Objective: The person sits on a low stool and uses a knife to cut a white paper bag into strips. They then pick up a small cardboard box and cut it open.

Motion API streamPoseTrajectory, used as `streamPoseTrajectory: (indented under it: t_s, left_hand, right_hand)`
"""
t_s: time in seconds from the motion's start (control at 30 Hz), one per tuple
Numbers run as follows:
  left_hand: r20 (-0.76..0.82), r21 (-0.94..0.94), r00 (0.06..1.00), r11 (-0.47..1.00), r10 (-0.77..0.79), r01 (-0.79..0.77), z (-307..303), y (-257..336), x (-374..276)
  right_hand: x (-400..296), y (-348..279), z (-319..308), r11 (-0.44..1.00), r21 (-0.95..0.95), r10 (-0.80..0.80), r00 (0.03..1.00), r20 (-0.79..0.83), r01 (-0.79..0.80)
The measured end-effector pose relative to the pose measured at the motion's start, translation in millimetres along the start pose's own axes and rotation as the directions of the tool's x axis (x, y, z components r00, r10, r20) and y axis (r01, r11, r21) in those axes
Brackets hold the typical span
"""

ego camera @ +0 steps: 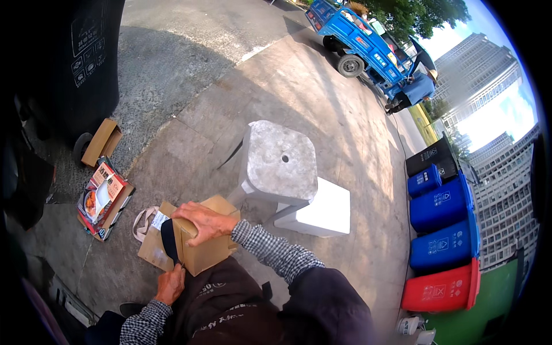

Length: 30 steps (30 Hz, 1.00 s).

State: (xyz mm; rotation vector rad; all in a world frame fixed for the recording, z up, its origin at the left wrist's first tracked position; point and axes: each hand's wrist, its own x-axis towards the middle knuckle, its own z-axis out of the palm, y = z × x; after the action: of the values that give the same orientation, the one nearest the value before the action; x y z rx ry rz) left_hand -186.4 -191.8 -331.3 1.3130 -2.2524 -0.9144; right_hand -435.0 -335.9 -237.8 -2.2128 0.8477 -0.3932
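A brown cardboard box (pixel 207 250) stands tilted over my lap. My right hand (pixel 205 222) grips its upper part, fingers spread over the edge and thumb against the side. Lower and to the left, my left hand (pixel 170 284) is closed at the lower end of a dark, flat, curved piece (pixel 169 237), which lies against the box; whether it is a blade cannot be told. Beneath is a flattened cardboard panel (pixel 153 246) with a white label. A pale fabric loop (pixel 140 224) lies beside that panel.
Ahead are a worn white plastic stool (pixel 280 159) and a white block (pixel 332 211). Printed packaging (pixel 105 198), a small open carton (pixel 102 142) and a black wheeled bin (pixel 82 64) are left. Coloured bins (pixel 444 246) line the right. Farther off, a person (pixel 418 88) is beside a blue cargo tricycle (pixel 362 43).
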Motion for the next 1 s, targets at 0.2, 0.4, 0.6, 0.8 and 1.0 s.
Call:
streamPoseTrajectory:
  t_s: [0.2,0.4,0.6,0.8,1.0]
  left_hand:
    - [0.041,0.006,0.999,1.000,0.012,-0.012,-4.7,3.2,0.9]
    - [0.082,0.022,0.997,1.000,-0.013,0.011,-0.2,-8.3,-4.8]
    - [0.197,0.064,0.978,0.996,-0.067,0.055,-9.2,-20.8,-6.8]
    - [0.453,0.242,0.891,0.966,-0.030,-0.091,-22.7,-45.8,-17.2]
    - [0.049,-0.197,0.969,0.948,-0.244,0.249,-57.8,-24.6,13.7]
  right_hand:
    - [-3.2,9.8,2.0,1.000,0.025,0.007,1.000,-0.024,-0.007]
    - [-4.9,14.2,4.5,1.000,0.023,0.005,0.998,-0.063,-0.003]
    - [-5.7,13.2,3.2,0.999,0.043,0.021,0.997,-0.078,-0.018]
    - [-6.9,19.9,-3.4,0.997,0.075,0.032,0.995,-0.095,-0.025]
    - [-9.9,26.3,-5.6,0.992,0.100,0.086,0.992,-0.087,-0.078]
